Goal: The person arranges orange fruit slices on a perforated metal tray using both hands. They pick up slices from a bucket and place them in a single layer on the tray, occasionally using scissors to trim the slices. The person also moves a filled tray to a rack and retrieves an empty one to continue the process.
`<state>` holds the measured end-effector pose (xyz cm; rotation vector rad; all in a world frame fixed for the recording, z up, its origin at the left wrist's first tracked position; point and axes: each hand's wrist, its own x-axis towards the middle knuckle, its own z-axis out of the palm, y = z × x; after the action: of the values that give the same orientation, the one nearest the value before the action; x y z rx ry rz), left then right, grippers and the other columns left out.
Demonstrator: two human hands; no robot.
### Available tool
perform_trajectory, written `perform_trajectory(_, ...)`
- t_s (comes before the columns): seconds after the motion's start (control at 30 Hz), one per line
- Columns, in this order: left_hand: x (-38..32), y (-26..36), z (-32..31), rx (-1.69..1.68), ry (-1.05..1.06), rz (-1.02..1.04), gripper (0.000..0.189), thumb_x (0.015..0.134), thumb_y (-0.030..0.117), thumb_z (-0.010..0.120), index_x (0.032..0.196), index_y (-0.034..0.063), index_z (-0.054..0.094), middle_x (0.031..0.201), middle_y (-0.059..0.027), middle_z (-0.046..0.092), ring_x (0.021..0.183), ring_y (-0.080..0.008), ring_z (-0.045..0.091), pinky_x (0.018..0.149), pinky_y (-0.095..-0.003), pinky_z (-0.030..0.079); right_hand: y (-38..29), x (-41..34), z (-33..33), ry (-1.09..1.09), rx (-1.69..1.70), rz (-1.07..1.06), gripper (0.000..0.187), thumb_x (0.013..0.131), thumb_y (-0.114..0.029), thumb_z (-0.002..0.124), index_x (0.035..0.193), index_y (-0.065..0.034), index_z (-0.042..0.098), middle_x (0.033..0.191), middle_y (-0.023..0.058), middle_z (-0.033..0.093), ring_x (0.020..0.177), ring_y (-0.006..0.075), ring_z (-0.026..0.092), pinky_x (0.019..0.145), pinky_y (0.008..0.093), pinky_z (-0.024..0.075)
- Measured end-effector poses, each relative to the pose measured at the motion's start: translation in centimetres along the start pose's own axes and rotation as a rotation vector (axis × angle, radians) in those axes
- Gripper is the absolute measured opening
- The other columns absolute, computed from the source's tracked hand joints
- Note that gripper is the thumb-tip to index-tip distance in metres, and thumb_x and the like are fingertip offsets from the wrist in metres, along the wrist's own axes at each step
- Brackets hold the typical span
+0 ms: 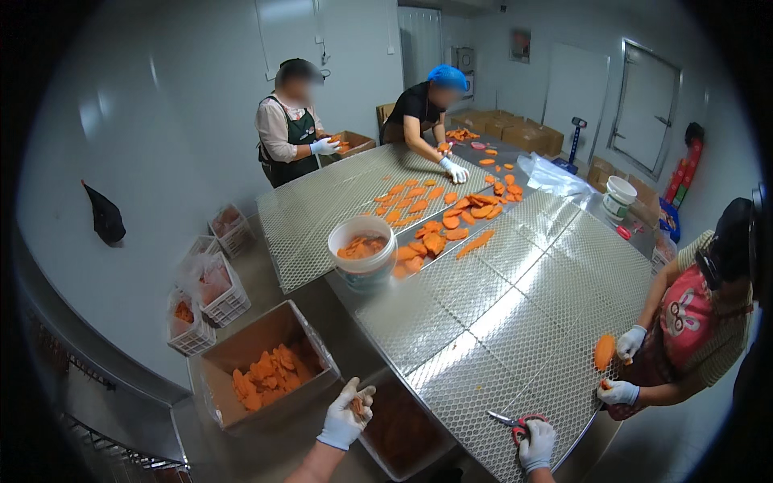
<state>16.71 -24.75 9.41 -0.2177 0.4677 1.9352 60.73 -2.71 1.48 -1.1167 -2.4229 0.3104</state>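
Note:
My left hand (346, 416), in a white glove, is raised beside the near corner of a large cardboard box (211, 395). Small brownish-orange scraps (360, 408) show between its fingers and palm; their exact kind is unclear. Inside the box lies a heap of orange slices (272, 377), perhaps sweet potato. My right hand (536, 445), gloved too, grips the red handles of a pair of scissors (524, 425). The blades are spread and point left, low over the metal mesh tray (459, 380). Under the table edge sits a second box (407, 431), its dark contents hard to make out.
A white bucket (362, 241) of orange pieces stands at the table's left edge. Slices (435, 241) lie along the gap between mesh trays. Across the table work two people; another person's gloved hands (622, 392) are at right. Plastic crates (223, 296) stand at left.

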Motion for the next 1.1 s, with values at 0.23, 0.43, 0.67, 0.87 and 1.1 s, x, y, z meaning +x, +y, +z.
perform_trajectory(0.23,7.7,5.5,17.4,0.720,-0.110,1.113,0.051,0.098,0.003,0.051,0.146,0.0066,0.037,0.116,-0.0096,0.055,0.088,-0.0123,0.054,0.080,-0.0269,0.050,-4.0,3.2,-4.7,0.060,0.134,-0.030,0.026,0.077,-0.015,0.070,0.102,-0.0101,0.066,0.098,0.0158,0.069,0.089,0.0396,0.063,0.078,0.0496,0.0505)
perform_trajectory(0.43,22.4,14.4,28.5,1.159,0.014,1.656,0.064,0.098,0.018,0.062,0.154,0.0111,0.032,0.131,-0.0102,0.052,0.111,-0.0223,0.053,0.099,-0.0358,0.044,-4.1,3.7,-5.0,0.025,0.139,0.046,0.019,0.078,-0.020,0.070,0.094,-0.0108,0.070,0.093,0.0166,0.070,0.087,0.0401,0.065,0.079,0.0486,0.0518)
perform_trajectory(0.67,37.0,20.0,14.7,2.052,0.395,0.591,0.062,0.098,0.049,0.052,0.147,0.0105,0.046,0.148,-0.0183,0.047,0.140,-0.0347,0.041,0.114,-0.0479,0.033,-3.5,4.1,-4.1,0.067,0.205,0.016,0.019,0.077,-0.017,0.071,0.094,-0.0095,0.069,0.090,0.0172,0.069,0.083,0.0397,0.066,0.075,0.0470,0.0529)
perform_trajectory(0.87,34.2,9.0,16.9,2.060,0.038,1.600,0.037,0.091,0.021,0.059,0.124,0.0049,0.062,0.123,-0.0173,0.063,0.115,-0.0363,0.058,0.100,-0.0502,0.042,-2.4,3.9,-3.8,0.066,0.159,0.043,0.017,0.079,-0.020,0.069,0.093,-0.0103,0.069,0.087,0.0166,0.067,0.080,0.0392,0.064,0.073,0.0476,0.0516)
perform_trajectory(1.1,38.2,-5.3,17.7,2.109,-0.129,0.804,0.037,0.092,0.019,0.057,0.128,0.0131,0.064,0.110,-0.0189,0.068,0.100,-0.0342,0.067,0.089,-0.0415,0.053,-2.0,5.1,-4.1,0.026,0.179,0.066,0.012,0.078,-0.018,0.067,0.087,-0.0104,0.069,0.084,0.0157,0.067,0.077,0.0385,0.064,0.071,0.0470,0.0517)
